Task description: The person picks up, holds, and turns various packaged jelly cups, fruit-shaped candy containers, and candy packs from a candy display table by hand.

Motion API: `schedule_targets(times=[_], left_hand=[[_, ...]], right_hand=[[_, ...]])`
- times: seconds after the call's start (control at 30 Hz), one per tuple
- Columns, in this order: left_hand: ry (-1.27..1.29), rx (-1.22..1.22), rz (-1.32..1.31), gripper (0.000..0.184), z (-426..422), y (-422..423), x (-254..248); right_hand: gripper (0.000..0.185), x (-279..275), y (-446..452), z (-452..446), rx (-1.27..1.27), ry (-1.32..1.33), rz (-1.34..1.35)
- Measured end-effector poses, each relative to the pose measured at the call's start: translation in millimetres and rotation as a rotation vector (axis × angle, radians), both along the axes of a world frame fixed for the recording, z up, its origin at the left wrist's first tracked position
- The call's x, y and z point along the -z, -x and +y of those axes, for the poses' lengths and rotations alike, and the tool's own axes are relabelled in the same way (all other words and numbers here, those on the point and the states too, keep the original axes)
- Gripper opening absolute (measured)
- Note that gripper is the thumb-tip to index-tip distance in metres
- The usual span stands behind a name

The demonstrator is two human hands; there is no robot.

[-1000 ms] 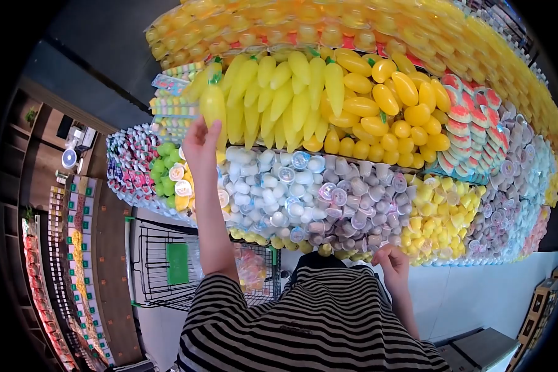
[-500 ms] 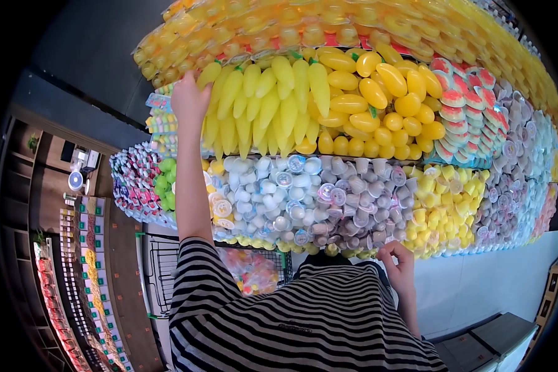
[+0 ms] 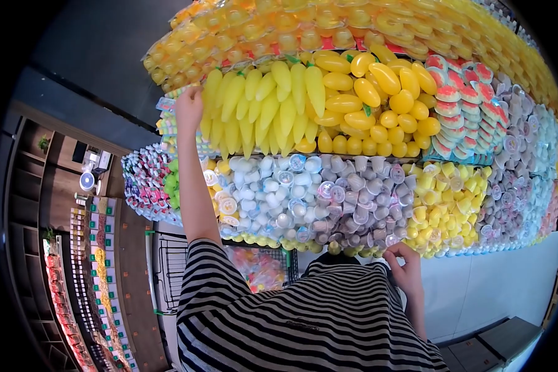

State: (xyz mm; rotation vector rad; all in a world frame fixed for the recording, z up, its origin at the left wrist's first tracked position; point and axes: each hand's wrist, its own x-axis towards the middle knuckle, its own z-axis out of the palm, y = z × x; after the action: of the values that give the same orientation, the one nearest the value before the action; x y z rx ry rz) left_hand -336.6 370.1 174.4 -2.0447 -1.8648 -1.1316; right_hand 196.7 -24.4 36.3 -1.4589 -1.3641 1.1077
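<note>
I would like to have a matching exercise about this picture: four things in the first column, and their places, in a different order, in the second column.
Things
1. left hand
2. right hand
3. red-and-white packs
4. colourful bag

Places
A. in the wire cart
B. directly right of the orange-yellow ovals
C. at the left end of the long pale-yellow pieces
D. near the hem of the striped shirt

Right pairs: 1-C, 2-D, 3-B, 4-A
</note>
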Motion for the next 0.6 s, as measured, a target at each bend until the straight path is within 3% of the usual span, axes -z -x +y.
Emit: schedule_targets(times=[0.1,0.2,0.3,0.4,0.6], left_hand=[[-0.094,0.000,-0.098,0.018,-25.8,-23.7,-7.6],[0.022,0.182,-0.154,0.021,-54.9,-91.2,-18.7],[0.053,0.230,0.094,0.029,-58.5,-136.3,-12.1],[-0.048,0.099,0.334,0.033,-51.3,-155.2,4.2],[-0.032,0.005,0.537,0.038,-45.1,-168.6,9.4]], right_hand=[[0.007,1.2,-3.4,0.8,-0.021,0.013,-0.011],[0.008,-2.5,-5.3,1.7,-0.049,0.040,-0.033],[0.009,-6.4,-6.6,4.1,-0.115,0.033,-0.055],[0.008,-8.6,-9.4,0.6,-0.105,0.015,-0.042],[0.008,-0.2,-22.9,-14.8,-0.026,0.041,-0.010]])
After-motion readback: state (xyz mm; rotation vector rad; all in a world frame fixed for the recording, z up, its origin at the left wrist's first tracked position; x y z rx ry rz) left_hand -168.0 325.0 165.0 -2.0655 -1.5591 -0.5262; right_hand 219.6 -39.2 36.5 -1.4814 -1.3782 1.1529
